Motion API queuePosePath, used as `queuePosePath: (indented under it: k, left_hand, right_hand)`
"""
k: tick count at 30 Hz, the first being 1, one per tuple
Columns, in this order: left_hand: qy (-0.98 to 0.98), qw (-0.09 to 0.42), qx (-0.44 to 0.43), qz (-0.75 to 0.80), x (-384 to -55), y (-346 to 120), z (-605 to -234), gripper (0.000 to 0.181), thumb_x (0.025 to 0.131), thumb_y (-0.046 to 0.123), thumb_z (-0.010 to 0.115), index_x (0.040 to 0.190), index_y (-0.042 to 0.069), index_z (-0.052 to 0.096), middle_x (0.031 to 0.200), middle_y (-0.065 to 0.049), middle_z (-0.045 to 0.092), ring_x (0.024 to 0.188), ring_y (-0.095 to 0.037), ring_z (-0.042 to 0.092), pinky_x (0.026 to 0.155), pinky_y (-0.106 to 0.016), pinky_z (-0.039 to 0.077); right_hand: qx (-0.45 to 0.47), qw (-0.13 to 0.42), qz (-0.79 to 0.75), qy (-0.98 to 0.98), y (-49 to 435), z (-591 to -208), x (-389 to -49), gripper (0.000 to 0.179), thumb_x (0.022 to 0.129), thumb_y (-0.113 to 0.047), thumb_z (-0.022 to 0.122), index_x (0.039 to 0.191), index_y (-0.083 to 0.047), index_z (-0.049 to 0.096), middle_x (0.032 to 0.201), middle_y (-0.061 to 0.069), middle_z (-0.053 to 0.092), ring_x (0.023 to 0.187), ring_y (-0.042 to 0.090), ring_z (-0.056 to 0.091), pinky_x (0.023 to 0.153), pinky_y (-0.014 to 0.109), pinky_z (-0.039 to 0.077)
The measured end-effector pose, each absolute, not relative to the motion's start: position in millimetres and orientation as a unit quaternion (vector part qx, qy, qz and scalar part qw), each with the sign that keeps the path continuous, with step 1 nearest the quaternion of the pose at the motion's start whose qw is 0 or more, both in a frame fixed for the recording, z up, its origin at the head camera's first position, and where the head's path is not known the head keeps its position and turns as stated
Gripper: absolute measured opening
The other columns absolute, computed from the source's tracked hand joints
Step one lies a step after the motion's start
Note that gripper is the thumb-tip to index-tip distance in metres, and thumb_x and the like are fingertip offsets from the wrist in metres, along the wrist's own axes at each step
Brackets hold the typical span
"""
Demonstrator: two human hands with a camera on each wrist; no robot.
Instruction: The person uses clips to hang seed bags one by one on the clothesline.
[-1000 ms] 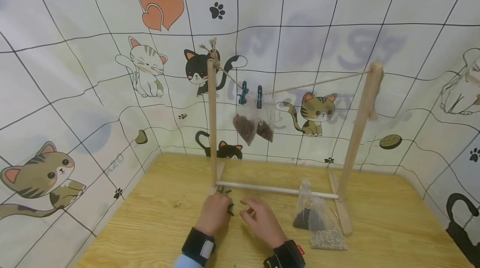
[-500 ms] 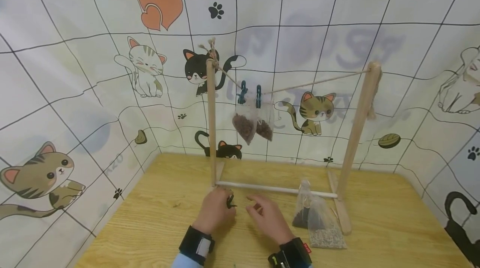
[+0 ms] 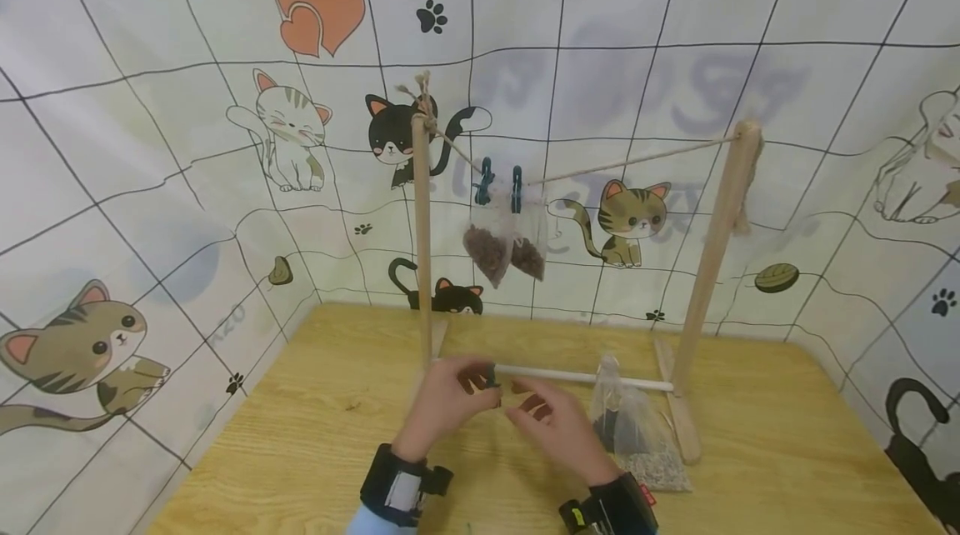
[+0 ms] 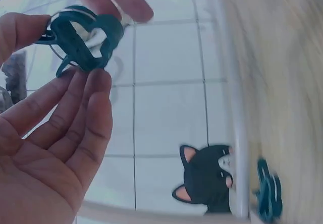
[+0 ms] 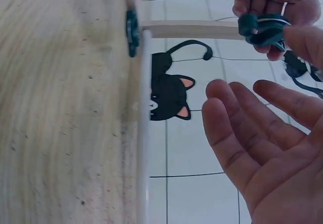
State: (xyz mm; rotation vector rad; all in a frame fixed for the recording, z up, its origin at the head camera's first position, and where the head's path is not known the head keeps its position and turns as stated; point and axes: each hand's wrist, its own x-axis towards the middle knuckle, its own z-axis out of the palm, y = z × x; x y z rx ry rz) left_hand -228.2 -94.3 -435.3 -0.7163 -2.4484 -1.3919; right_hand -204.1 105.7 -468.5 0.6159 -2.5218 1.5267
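Note:
My left hand [image 3: 444,402] pinches a dark green clothespin [image 4: 81,42] between its thumb and fingertips, raised over the table. Close beside it on the right is my right hand [image 3: 562,422], its fingers loosely bent. The right wrist view shows that palm turned up, with the thumb [image 5: 305,42] right at the clothespin. Another green clothespin [image 4: 270,193] lies on the table by the rack's foot; my left hand hides it in the head view. Two clear bags of brown bits [image 3: 486,252] hang from a string [image 3: 637,163], each under a green clothespin [image 3: 517,189].
Wooden posts [image 3: 423,235] hold the string, and a white rod [image 3: 555,373] joins them low down. On the table [image 3: 300,402], right of my hands, are a bag of pale grains [image 3: 652,468] and a bag with dark contents [image 3: 606,410]. A cat-print sheet [image 3: 600,2] surrounds the table.
My left hand has picked up the clothespin from beside the left post and lifted it up and right. My right hand has shifted right and up; the two hands now nearly meet.

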Motion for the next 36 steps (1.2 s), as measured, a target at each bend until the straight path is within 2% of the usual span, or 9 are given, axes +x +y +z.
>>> queuePosePath:
  k: [3, 7, 14, 18, 22, 27, 33, 36]
  left_hand:
    - [-0.812, 0.103, -0.255, -0.515, -228, -85, -434, 0.031, 0.077, 0.028, 0.072, 0.107, 0.019, 0.066, 0.088, 0.003, 0.069, 0.075, -0.009, 0.063, 0.065, -0.028, 0.051]
    - [-0.789, 0.079, -0.259, -0.552, -225, -73, -436, 0.033, 0.078, 0.021, 0.072, 0.108, 0.011, 0.065, 0.092, -0.003, 0.069, 0.077, -0.014, 0.064, 0.067, -0.031, 0.053]
    - [-0.781, 0.049, -0.263, -0.564, -207, -62, -418, 0.033, 0.078, 0.01, 0.07, 0.109, 0.003, 0.062, 0.098, -0.014, 0.067, 0.08, -0.022, 0.065, 0.07, -0.034, 0.053]
    - [-0.779, 0.057, -0.273, -0.561, -200, -62, -406, 0.034, 0.078, 0.01, 0.07, 0.109, 0.002, 0.062, 0.096, -0.018, 0.066, 0.078, -0.019, 0.065, 0.068, -0.031, 0.052]
    - [-0.787, 0.059, -0.264, -0.555, -205, -64, -411, 0.036, 0.078, 0.013, 0.071, 0.111, 0.004, 0.062, 0.094, -0.016, 0.067, 0.078, -0.02, 0.063, 0.068, -0.032, 0.052]
    - [-0.781, 0.048, -0.262, -0.565, -219, -68, -429, 0.037, 0.078, 0.02, 0.072, 0.112, 0.006, 0.063, 0.096, -0.009, 0.068, 0.079, -0.017, 0.063, 0.07, -0.034, 0.052]
    - [-0.77, 0.066, -0.269, -0.574, -224, -69, -436, 0.033, 0.077, 0.029, 0.073, 0.104, 0.012, 0.067, 0.091, 0.0, 0.07, 0.076, -0.011, 0.063, 0.069, -0.033, 0.052]
    - [-0.769, 0.08, -0.264, -0.577, -222, -68, -435, 0.03, 0.076, 0.028, 0.074, 0.1, 0.011, 0.068, 0.088, 0.002, 0.07, 0.073, -0.011, 0.063, 0.068, -0.033, 0.052]
  right_hand:
    - [0.205, 0.053, 0.527, -0.823, 112, -464, -200, 0.046, 0.086, -0.043, 0.06, 0.128, -0.027, 0.053, 0.117, 0.003, 0.061, 0.09, 0.011, 0.061, 0.076, 0.029, 0.05]
    - [0.223, 0.051, 0.541, -0.809, 119, -462, -197, 0.048, 0.086, -0.039, 0.06, 0.131, -0.027, 0.05, 0.118, -0.001, 0.06, 0.09, 0.011, 0.061, 0.077, 0.03, 0.051]
    - [0.228, 0.043, 0.558, -0.797, 123, -461, -197, 0.043, 0.086, -0.033, 0.062, 0.127, -0.022, 0.055, 0.114, 0.002, 0.064, 0.085, 0.012, 0.063, 0.074, 0.032, 0.052]
    - [0.208, 0.032, 0.548, -0.809, 123, -459, -196, 0.041, 0.086, -0.032, 0.063, 0.125, -0.019, 0.056, 0.109, 0.002, 0.064, 0.083, 0.012, 0.063, 0.074, 0.032, 0.051]
    - [0.195, 0.041, 0.535, -0.821, 124, -458, -197, 0.039, 0.086, -0.029, 0.064, 0.122, -0.016, 0.058, 0.104, 0.003, 0.065, 0.08, 0.011, 0.062, 0.072, 0.031, 0.051]
    - [0.2, 0.05, 0.544, -0.813, 125, -456, -197, 0.037, 0.084, -0.03, 0.065, 0.12, -0.02, 0.059, 0.101, 0.0, 0.065, 0.078, 0.011, 0.062, 0.071, 0.03, 0.051]
    - [0.208, 0.051, 0.553, -0.805, 125, -455, -197, 0.037, 0.084, -0.03, 0.066, 0.119, -0.02, 0.06, 0.101, 0.001, 0.066, 0.077, 0.011, 0.062, 0.07, 0.03, 0.051]
    - [0.214, 0.048, 0.548, -0.807, 123, -450, -194, 0.037, 0.085, -0.025, 0.065, 0.12, -0.015, 0.059, 0.103, 0.005, 0.066, 0.077, 0.012, 0.063, 0.07, 0.031, 0.051]
